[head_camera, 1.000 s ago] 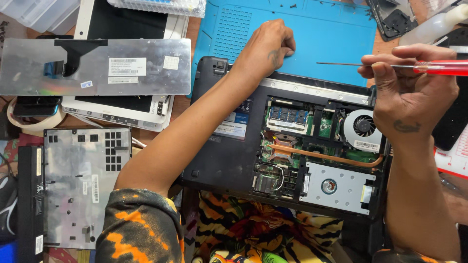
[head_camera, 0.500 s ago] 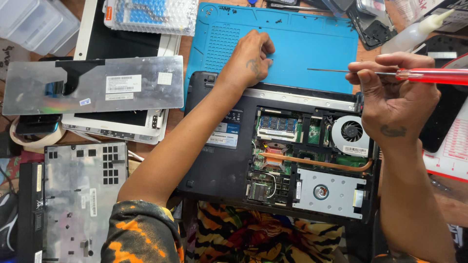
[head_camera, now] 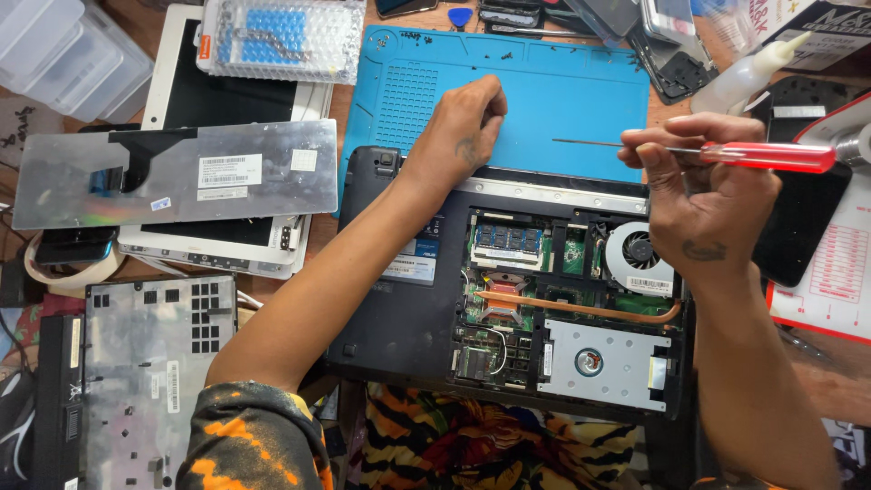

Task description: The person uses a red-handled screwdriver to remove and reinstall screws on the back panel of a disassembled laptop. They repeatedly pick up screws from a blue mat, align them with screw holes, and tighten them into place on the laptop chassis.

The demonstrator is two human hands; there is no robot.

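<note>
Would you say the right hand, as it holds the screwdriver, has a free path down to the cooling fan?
Probably yes: the right hand hovers just above the fan, which lies exposed in the opened laptop, nothing covering it.

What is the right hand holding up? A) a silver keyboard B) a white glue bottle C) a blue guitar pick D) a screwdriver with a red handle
D: the right hand grips a screwdriver with a red handle, its thin metal shaft pointing left over the blue mat, above the opened laptop.
</note>
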